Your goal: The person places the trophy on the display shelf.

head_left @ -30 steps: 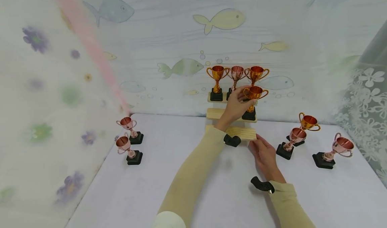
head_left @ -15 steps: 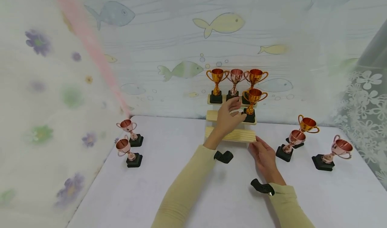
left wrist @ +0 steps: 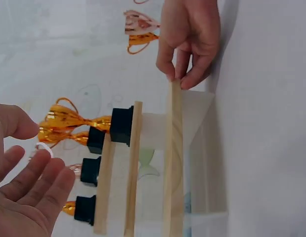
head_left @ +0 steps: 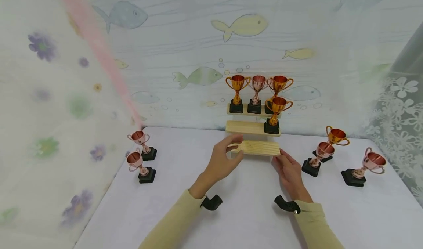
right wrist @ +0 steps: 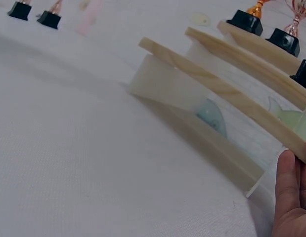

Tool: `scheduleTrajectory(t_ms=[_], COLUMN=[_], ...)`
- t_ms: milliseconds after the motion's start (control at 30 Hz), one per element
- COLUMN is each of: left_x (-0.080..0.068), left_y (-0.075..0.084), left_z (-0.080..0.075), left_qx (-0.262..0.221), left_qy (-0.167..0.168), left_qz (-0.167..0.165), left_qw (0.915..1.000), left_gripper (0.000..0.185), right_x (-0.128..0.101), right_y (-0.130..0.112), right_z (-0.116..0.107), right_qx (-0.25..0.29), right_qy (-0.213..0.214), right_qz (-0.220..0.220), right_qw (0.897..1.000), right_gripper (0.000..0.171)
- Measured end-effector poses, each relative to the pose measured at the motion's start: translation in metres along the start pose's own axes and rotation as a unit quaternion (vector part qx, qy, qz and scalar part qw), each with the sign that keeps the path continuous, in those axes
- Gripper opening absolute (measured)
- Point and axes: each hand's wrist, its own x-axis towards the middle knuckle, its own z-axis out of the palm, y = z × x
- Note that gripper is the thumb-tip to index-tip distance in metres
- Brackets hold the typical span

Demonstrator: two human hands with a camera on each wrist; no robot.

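Observation:
A three-step display shelf (head_left: pixel 244 127) of pale wooden planks on translucent side panels stands against the wall. At its lowest plank (head_left: pixel 259 148), my right hand (head_left: pixel 290 173) pinches the right end between thumb and fingers, as the left wrist view also shows. Near that plank's left end hovers my left hand (head_left: pixel 221 160), fingers loosely bent and holding nothing. A gold trophy cup (head_left: pixel 278 105) with a black base stands at the right of the middle plank. Along the top plank are a gold trophy (head_left: pixel 238 83), a rose-pink trophy (head_left: pixel 259 83) and another gold trophy (head_left: pixel 279 82), its base partly hidden.
Two rose-pink trophies, a rear one (head_left: pixel 138 136) and a front one (head_left: pixel 135 160), stand at the table's left. On the right are a gold trophy (head_left: pixel 337 135), a pink trophy (head_left: pixel 324 150) and a second pink trophy (head_left: pixel 373 160). A fish-patterned curtain (head_left: pixel 185 39) hangs behind.
My left hand has let go of the gold trophy on the middle plank and moved down and left, to the lowest plank's left end. The right hand has stayed in place.

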Motion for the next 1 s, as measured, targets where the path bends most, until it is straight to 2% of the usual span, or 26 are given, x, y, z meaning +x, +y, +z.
scheduleTrajectory(t_ms=[133, 267, 367, 467, 567, 633, 700, 767, 833, 933, 1000], left_x=[-0.038, -0.074, -0.098, -0.118, -0.132, -0.139, -0.146, -0.152, -0.159, -0.169, -0.172], left_y=[0.011, 0.018, 0.016, 0.011, 0.005, 0.002, 0.000, -0.003, -0.007, -0.016, -0.024], left_z=[-0.022, -0.050, -0.075, -0.102, -0.132, -0.152, -0.172, -0.191, -0.207, -0.223, -0.227], left_qx=[0.057, 0.108, 0.107, 0.072, 0.005, -0.055, -0.100, -0.123, -0.123, -0.097, -0.062], left_qy=[0.006, 0.040, 0.076, 0.122, 0.186, 0.237, 0.290, 0.333, 0.363, 0.376, 0.376], left_qz=[0.031, 0.065, 0.088, 0.119, 0.175, 0.209, 0.231, 0.225, 0.189, 0.100, 0.026], left_qw=[0.9979, 0.9912, 0.9875, 0.9827, 0.9668, 0.9474, 0.9233, 0.9077, 0.9039, 0.9163, 0.9244], left_gripper=[0.045, 0.048, 0.052, 0.053, 0.045, 0.038, 0.034, 0.035, 0.039, 0.049, 0.056], right_x=[-0.001, -0.001, -0.001, -0.001, 0.000, 0.001, 0.001, 0.001, 0.001, 0.000, -0.001], right_y=[0.000, 0.000, 0.000, 0.000, 0.001, 0.001, 0.001, 0.001, 0.001, 0.001, 0.001], right_z=[-0.001, -0.001, -0.001, 0.001, 0.002, 0.003, 0.004, 0.004, 0.003, 0.002, 0.002], right_qx=[-0.003, -0.003, -0.007, -0.008, -0.004, -0.002, -0.003, -0.001, 0.000, 0.002, -0.001], right_qy=[0.001, -0.001, -0.002, -0.004, -0.008, -0.008, -0.006, -0.004, -0.002, -0.003, -0.005], right_qz=[-0.001, -0.006, -0.007, -0.006, -0.009, -0.013, -0.015, -0.015, -0.011, -0.004, -0.003], right_qw=[1.000, 1.000, 1.000, 1.000, 1.000, 1.000, 1.000, 1.000, 1.000, 1.000, 1.000], right_gripper=[0.053, 0.053, 0.054, 0.054, 0.054, 0.054, 0.054, 0.054, 0.054, 0.054, 0.054])
